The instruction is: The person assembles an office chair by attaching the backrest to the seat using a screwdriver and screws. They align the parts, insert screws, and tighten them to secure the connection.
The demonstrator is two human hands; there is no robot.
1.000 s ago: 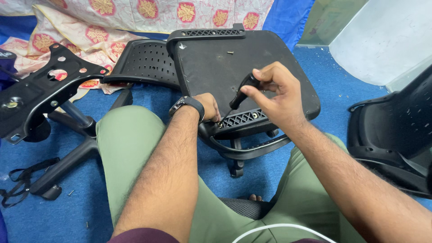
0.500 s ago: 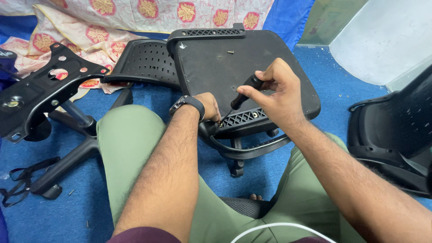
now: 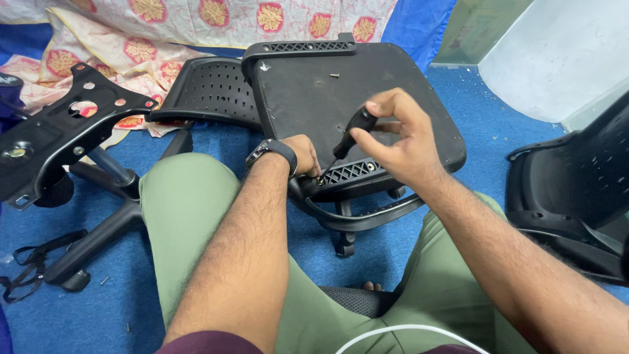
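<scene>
An upturned black chair seat [image 3: 314, 92] lies across my knees, its underside facing up. My right hand [image 3: 400, 134] is closed around the black handle of a screwdriver [image 3: 350, 134], whose tip points down at a screw by the armrest bracket [image 3: 347, 174] on the seat's near edge. My left hand [image 3: 304, 157], with a black watch on the wrist, rests against that same near edge beside the screwdriver tip, fingers curled on the bracket. A curved black armrest [image 3: 360, 219] hangs below the seat.
A black chair base with a metal mounting plate [image 3: 59, 141] lies at left on the blue carpet. A perforated black backrest [image 3: 209, 88] sits behind the seat. Another black chair part [image 3: 576, 190] is at right. Patterned cloth [image 3: 196, 16] is at the back. Loose screws lie on the carpet at lower left.
My right hand has turned on the screwdriver handle, shifting its grip slightly. My left hand and the seat have stayed in place.
</scene>
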